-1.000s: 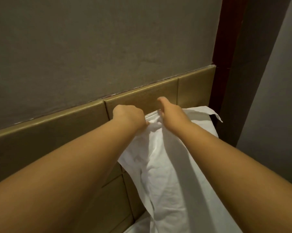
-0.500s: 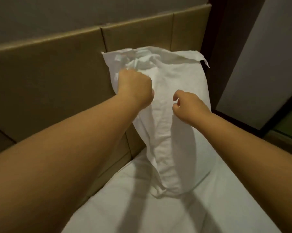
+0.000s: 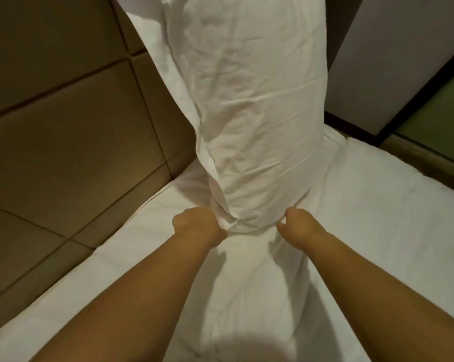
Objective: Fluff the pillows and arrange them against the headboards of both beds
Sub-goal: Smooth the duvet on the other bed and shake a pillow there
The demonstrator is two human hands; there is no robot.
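Creased white pillow [image 3: 257, 105], bunched base in L hand [image 3: 198, 227] & R hand [image 3: 299, 227]

White pillow [image 3: 257, 100], white sheet [image 3: 377, 218], tan panelled headboard [image 3: 64, 126].

Hands and pillow, change over one second. Both hands have descended from the pillow's [image 3: 260, 100] top edge to its bottom end: left hand [image 3: 199, 226] now grips the lower left fabric, right hand [image 3: 299, 227] curls at the lower right corner. The pillow, previously hanging limp, now stands on the bed [image 3: 377, 218], fuller.
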